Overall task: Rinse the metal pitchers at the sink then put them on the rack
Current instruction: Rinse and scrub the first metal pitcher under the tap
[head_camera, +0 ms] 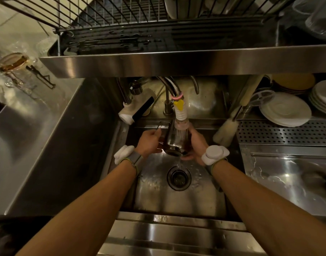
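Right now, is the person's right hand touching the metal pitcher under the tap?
Touching. The head view shows the right hand cupped against the side of the metal pitcher, with no gap between them.

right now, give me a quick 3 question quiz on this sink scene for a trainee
1. True or false: water from the tap nozzle is running onto the pitcher.
2. How many hands hold the pitcher? A) none B) one C) two
3. Fill in: the stacked white plates sit to the ___ of the sink.

Key
1. True. The stream hits the pitcher and spills down toward the drain.
2. C. The left hand and the right hand both grip it.
3. Right.
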Tool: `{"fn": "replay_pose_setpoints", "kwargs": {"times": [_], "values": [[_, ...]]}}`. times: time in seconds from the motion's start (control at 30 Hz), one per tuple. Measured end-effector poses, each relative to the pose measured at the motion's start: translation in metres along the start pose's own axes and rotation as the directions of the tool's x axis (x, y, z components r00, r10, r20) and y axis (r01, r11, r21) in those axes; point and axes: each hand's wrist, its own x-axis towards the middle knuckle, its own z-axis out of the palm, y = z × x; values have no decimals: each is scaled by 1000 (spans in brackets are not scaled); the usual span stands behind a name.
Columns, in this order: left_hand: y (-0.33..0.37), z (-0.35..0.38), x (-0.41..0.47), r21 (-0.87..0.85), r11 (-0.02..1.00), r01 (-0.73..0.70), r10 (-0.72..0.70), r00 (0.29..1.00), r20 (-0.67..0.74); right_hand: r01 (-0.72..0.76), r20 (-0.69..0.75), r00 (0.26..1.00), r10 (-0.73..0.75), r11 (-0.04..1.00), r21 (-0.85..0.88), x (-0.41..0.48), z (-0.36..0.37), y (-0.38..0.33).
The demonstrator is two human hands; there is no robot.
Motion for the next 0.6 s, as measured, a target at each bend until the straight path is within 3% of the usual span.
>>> {"fn": "replay_pose_setpoints", "kwargs": {"times": [0.27, 0.43, 0.6], "values": [[3, -2, -2, -21, 997, 72, -71, 996, 56, 13, -52, 999, -15, 999, -38, 5, -5, 4], [4, 0, -6, 75, 996, -47, 38, 993, 109, 3, -138, 990, -30, 981, -193, 11, -8, 12], [-4, 17, -4, 152, 985, -79, 53, 985, 166, 170, -132, 967, -219, 937, -306, -2, -4, 6]]}}
